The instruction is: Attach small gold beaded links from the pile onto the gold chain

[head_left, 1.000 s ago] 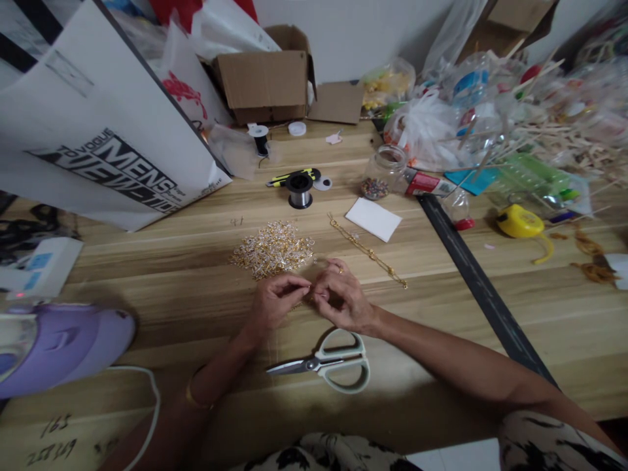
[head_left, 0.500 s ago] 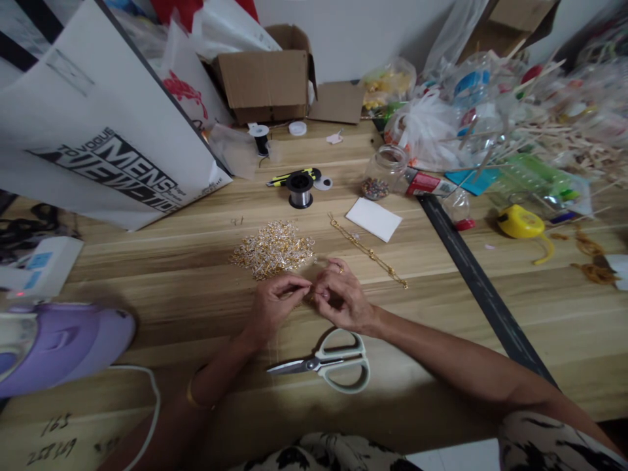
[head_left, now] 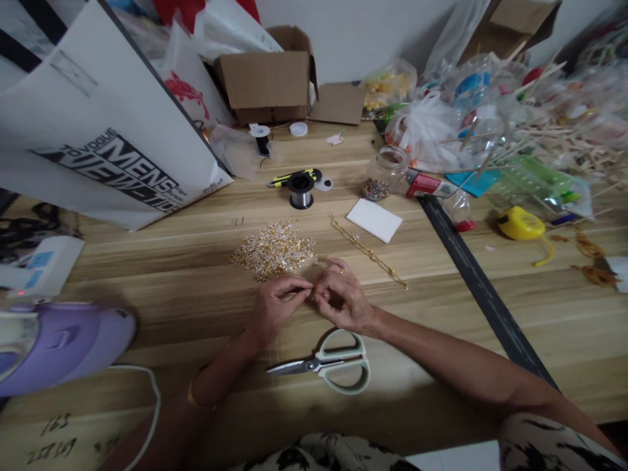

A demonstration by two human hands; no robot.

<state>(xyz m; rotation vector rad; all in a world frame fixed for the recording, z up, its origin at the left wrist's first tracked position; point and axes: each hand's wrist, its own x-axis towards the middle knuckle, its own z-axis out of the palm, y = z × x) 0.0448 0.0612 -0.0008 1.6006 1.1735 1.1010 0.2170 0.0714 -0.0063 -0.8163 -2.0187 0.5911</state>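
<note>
My left hand (head_left: 275, 306) and my right hand (head_left: 342, 299) meet fingertip to fingertip on the wooden table (head_left: 147, 275). Both pinch something tiny between thumb and forefinger, too small to name. Just beyond them lies a pile of small gold and white beads or findings (head_left: 273, 250). A finished gold chain (head_left: 367, 252) stretches diagonally to the right of the pile. White-handled scissors (head_left: 328, 364) lie shut on the table just below my wrists.
A spool of wire (head_left: 300, 190), a yellow-black cutter (head_left: 289, 176), a bead jar (head_left: 381, 173) and a white card (head_left: 373, 220) sit behind. A white printed bag (head_left: 98, 131) and cardboard box (head_left: 267, 78) stand at the back left. A purple device (head_left: 59, 347) lies left; craft clutter right.
</note>
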